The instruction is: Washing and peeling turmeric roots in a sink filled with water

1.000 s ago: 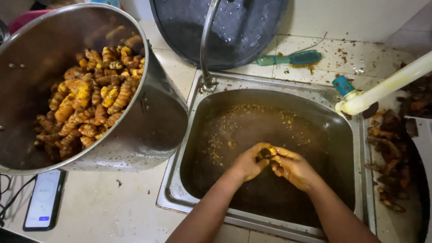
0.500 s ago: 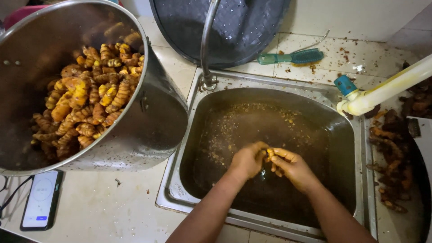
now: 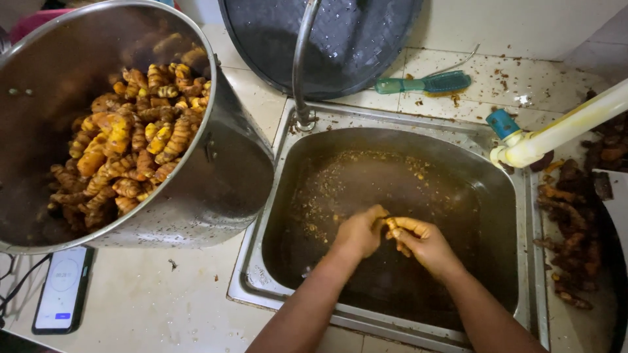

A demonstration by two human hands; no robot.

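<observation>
Nearest, a white-faced smartphone [image 3: 62, 287] lies flat at 8 o'clock on the pale tiled surface [image 3: 163, 307], a dark cable beside it. Both forearms rise from 6 o'clock into the rectangular stainless steel sink [image 3: 261, 274]. The left hand [image 3: 358, 232] and right hand [image 3: 422, 243] meet over the middle of the basin, touching, with a small yellow-orange root piece [image 3: 392, 223] between them. The left fingers curl around one end; the right fingers are pressed together, pinching the other end.

The basin holds murky brown water [image 3: 366, 176] flecked with peel scraps. In my judgement the wet root could slip from the pinch and vanish into that opaque water, since nothing below the top of it can be seen. Splashes could also reach the phone, which sits near the sink's rim.

At 9 to 10 o'clock a large round steel pot [image 3: 222, 176] leans toward the sink, filled with knobbly orange-yellow roots [image 3: 124, 157]. At 3 o'clock dark unwashed roots [image 3: 569, 229] lie heaped on the surface. A cream plastic pipe [image 3: 562, 127] with a blue valve [image 3: 502, 122] crosses at 2 o'clock. A curved steel tap [image 3: 302, 59] rises at 12 o'clock, before a dark speckled round pan [image 3: 353, 39] leaning on the wall; a green brush [image 3: 425, 83] lies at 1 o'clock. The tiles are stained and strewn with brown crumbs, and the lighting is dim.
</observation>
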